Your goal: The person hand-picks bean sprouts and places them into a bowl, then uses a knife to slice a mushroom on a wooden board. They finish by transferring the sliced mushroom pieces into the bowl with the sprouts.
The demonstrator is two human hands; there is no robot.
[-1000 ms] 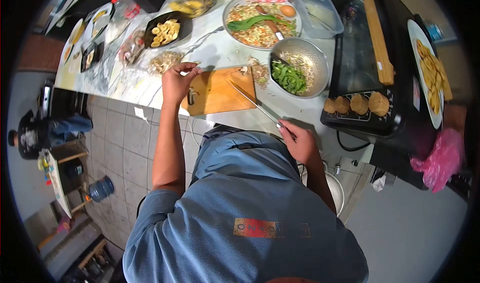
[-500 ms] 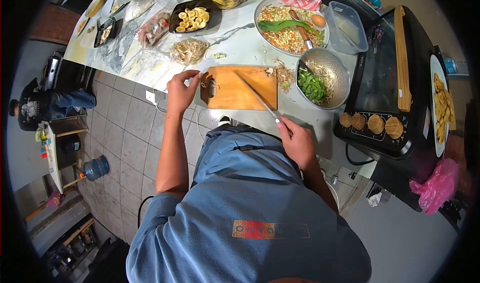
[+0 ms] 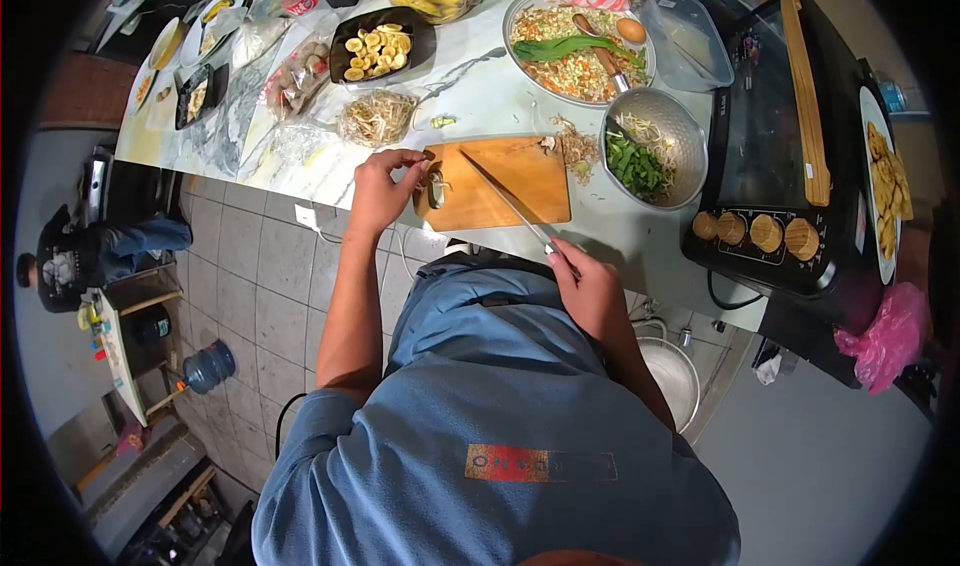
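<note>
My right hand [image 3: 588, 284] is closed round the handle of a knife [image 3: 505, 198], whose blade lies slantwise across the wooden cutting board [image 3: 515, 171]. At the board's left end, my left hand [image 3: 385, 188] has its thumb and fingertips close together; what is between them is too small to make out. A few pale sprouts [image 3: 437, 181] lie on the board beside those fingertips, near its handle slot. Just beyond sits a bag of bean sprouts [image 3: 377, 118]. Brownish root scraps [image 3: 575, 149] are scattered off the board's right edge.
To the right stand a metal pot [image 3: 685, 171] with sprouts and chopped greens, and a black toaster oven [image 3: 765, 136]. Behind are a tray of chopped vegetables [image 3: 545, 81], a clear plastic tub [image 3: 690, 41] and a black bowl of banana slices [image 3: 420, 41]. A person [image 3: 95, 236] is far left.
My left hand has come slightly right, its fingertips now over the board's left end. The view has shifted a little. The knife stays in my right hand, blade over the board.
</note>
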